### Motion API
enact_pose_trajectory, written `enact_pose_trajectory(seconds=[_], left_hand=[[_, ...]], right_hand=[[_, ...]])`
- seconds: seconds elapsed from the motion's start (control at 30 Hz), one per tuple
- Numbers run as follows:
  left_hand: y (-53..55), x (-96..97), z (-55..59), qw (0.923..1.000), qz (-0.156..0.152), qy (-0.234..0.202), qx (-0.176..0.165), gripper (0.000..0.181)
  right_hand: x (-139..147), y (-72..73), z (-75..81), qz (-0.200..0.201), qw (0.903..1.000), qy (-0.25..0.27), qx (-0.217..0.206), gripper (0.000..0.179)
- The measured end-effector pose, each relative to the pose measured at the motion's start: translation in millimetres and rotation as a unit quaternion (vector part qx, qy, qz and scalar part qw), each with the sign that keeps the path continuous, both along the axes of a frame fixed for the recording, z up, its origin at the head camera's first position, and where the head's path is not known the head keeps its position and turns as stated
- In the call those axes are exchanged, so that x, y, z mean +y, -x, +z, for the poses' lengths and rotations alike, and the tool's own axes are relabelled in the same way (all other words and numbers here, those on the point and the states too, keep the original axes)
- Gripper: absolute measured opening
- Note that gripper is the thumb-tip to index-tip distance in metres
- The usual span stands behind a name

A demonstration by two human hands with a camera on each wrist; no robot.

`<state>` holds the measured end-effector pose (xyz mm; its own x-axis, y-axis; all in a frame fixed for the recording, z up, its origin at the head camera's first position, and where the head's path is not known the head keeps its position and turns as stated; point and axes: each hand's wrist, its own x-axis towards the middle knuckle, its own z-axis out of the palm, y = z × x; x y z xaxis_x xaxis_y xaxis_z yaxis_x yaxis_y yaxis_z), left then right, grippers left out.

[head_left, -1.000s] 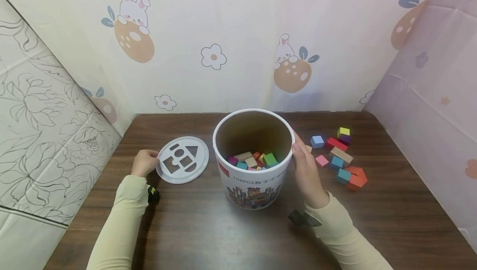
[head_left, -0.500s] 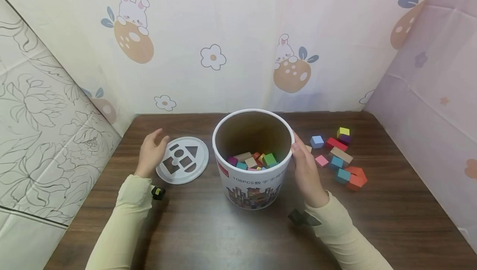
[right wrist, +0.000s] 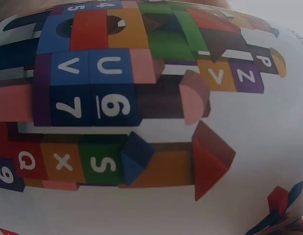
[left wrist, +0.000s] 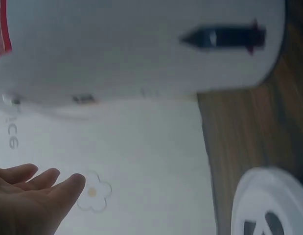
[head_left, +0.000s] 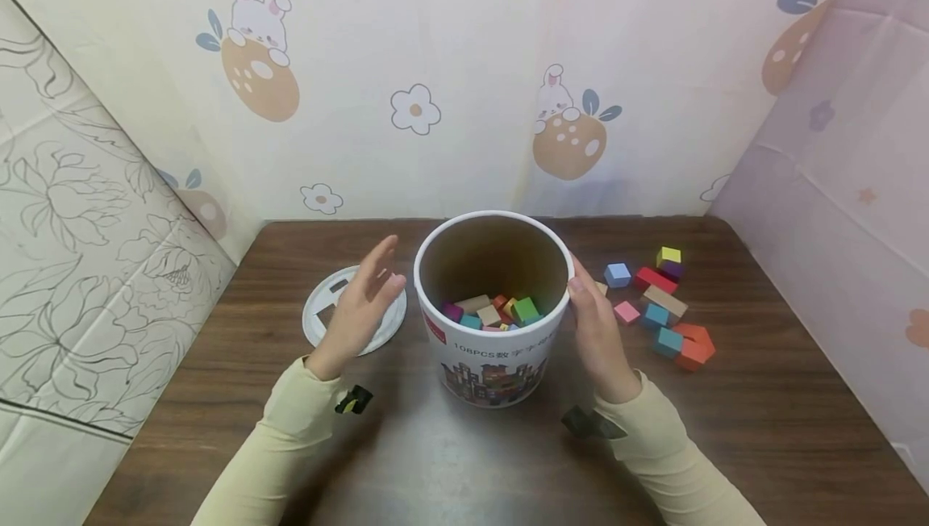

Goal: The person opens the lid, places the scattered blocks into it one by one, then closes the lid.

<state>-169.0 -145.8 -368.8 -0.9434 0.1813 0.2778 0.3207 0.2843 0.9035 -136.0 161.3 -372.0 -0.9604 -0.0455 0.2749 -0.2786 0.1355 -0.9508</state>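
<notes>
A white bucket (head_left: 493, 373) printed with colourful building blocks stands upright mid-table, its top uncovered. Inside lie several coloured wooden blocks (head_left: 489, 315). My right hand (head_left: 598, 336) holds the bucket's right side, thumb near the rim and fingers partly hidden behind the wall. My left hand (head_left: 359, 308) is in the air left of the bucket, fingers extended and holding nothing. Behind and below it lies the white round lid (head_left: 392, 324) with shaped cutouts, partly covered by the hand. In the left wrist view, the fingers (left wrist: 68, 191) stand apart from the bucket (left wrist: 117, 58).
Right of the bucket, several loose blocks lie scattered, among them a light blue cube (head_left: 618, 275), a red block (head_left: 656, 281) and a teal cube (head_left: 668, 342). The dark wooden table (head_left: 450, 469) ends at a patterned cloth backdrop (head_left: 479, 90) behind and at the sides.
My left hand has let go of the lid's left edge and moved right, across the lid toward the bucket. The lid, the bucket and my right hand have stayed in place.
</notes>
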Motion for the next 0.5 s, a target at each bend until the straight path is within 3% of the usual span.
enact_pose_trajectory(seconds=[0.23,0.33,0.5], left_hand=[[-12.4,23.5,3.6,0.9961,-0.073,-0.045,-0.02,0.066],[-13.0,30.2,5.2,0.9951,-0.076,-0.056,-0.027,0.074],[-12.6,39.1,8.2,0.9953,-0.056,-0.063,-0.047,0.078]], right_hand=[[0,-0.2,-0.3,0.001,1.0,0.005,-0.002,0.049],[0,0.2,-0.4,-0.001,1.0,0.005,-0.003,0.049],[1,0.8,-0.6,-0.004,1.0,0.001,-0.004,0.05]])
